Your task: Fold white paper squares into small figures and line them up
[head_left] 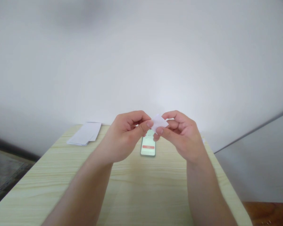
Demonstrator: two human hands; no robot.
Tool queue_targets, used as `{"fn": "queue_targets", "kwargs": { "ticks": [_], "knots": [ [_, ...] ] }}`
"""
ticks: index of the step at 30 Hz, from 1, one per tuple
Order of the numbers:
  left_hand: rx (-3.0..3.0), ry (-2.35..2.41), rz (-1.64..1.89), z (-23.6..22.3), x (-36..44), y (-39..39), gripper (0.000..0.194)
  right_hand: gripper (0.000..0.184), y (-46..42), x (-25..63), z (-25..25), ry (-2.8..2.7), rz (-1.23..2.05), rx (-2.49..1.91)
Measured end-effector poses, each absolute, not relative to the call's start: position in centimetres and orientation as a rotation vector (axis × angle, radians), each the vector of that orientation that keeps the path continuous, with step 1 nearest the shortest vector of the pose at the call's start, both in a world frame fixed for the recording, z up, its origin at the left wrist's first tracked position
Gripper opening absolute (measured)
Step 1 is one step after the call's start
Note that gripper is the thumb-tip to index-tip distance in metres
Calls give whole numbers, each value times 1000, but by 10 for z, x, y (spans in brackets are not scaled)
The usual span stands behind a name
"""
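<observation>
Between my two hands is a small white piece of folded paper (159, 121), held up in the air above the table with one corner pointing to the right. My left hand (129, 135) pinches its left corner between thumb and fingers. On the other side, my right hand (179, 133) grips the lower edge with the thumb on top and the fingers curled behind. Beneath the paper lies a phone (147, 150) with a lit screen showing digits and a red bar; my fingers cover part of its top.
A stack of white paper sheets (85, 134) lies at the back left of the light wooden table (141, 188). Behind the table stands a white wall (141, 62). Something white shows partly behind my right wrist. Brown floor appears at the lower right.
</observation>
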State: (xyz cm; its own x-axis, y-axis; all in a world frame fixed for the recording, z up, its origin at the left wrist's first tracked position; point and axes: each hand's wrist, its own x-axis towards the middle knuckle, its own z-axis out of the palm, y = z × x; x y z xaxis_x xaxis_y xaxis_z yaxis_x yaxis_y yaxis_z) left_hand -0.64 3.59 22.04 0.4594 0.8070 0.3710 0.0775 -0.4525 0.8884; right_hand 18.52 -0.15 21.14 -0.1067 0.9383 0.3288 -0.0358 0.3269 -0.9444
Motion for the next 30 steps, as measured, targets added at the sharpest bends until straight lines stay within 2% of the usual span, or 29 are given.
{"fn": "queue_targets", "kwargs": {
  "ticks": [4,14,18,22,26,30],
  "knots": [
    [1865,777,1075,220,-8,35,28,34,-3,184,212,-1399,1050,-895],
    [1872,807,1122,221,-9,36,29,17,0,190,209,-1357,966,-898],
    [1770,765,1185,219,-5,36,15,18,-3,188,211,-1344,921,-900],
    [1686,677,1295,217,-3,32,25,20,-4,185,213,-1330,899,-874],
    [1759,616,1299,216,-4,27,14,12,-8,186,216,-1342,896,-860],
    [1756,603,1298,218,-8,24,14,9,-15,187,222,-1377,915,-894]
  ]
}}
